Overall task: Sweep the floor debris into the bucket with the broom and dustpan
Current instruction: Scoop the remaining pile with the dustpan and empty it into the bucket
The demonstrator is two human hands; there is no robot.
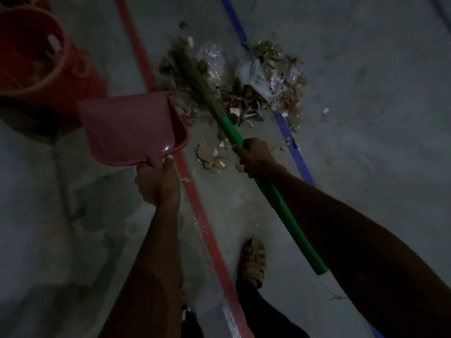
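My left hand (157, 182) grips the handle of a pink dustpan (129, 128), held above the floor with its mouth toward the pile. My right hand (256, 157) grips the green handle of a broom (273, 196); its straw bristles (195, 76) lie blurred on the left part of a debris pile (256, 79) of dry leaves, paper scraps and clear plastic. A red bucket (36, 62) stands at the upper left, behind the dustpan, with some rubbish inside. A few loose scraps (211, 156) lie on the floor between my hands.
The floor is grey concrete, dimly lit. A red tape line (195, 203) runs between my arms and a blue tape line (292, 147) passes under the pile. My sandalled foot (252, 261) stands near the bottom centre.
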